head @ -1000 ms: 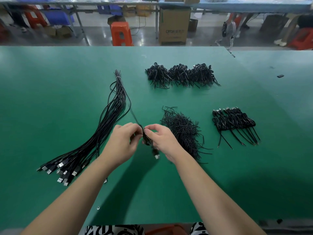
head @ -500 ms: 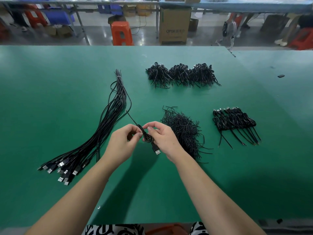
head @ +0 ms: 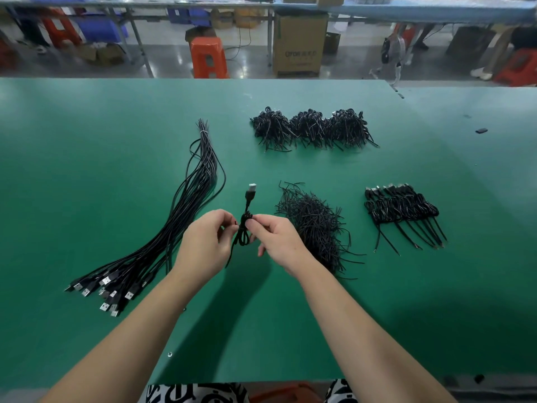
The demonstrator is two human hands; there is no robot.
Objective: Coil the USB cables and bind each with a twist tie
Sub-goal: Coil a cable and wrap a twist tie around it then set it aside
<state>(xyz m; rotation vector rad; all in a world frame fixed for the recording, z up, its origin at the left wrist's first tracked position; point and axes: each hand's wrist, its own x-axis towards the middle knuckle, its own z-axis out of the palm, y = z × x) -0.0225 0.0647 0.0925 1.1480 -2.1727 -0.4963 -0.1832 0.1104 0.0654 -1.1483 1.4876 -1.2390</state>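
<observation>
Binding step, by the look of it: both hands held one coiled USB cable (head: pixel 245 228) up above the green table (head: pixel 87 170), between the loose cable bundle (head: pixel 186 216) on the left and the twist tie pile (head: pixel 315 228) on the right. The left hand (head: pixel 203 242) pinched the coil at its waist with thumb and forefinger; the right hand (head: pixel 276 237) pinched the same spot from the other side, probably on the tie ends, though the tie itself was too thin to make out. Next move likely calls for twisting those ends tight without letting the loops spring open, then laying it with the finished coils (head: pixel 402 207) at right. The cable was black and thin, folded into a small narrow loop, with its USB plug (head: pixel 251 189) pointing away and a tail hanging down.
</observation>
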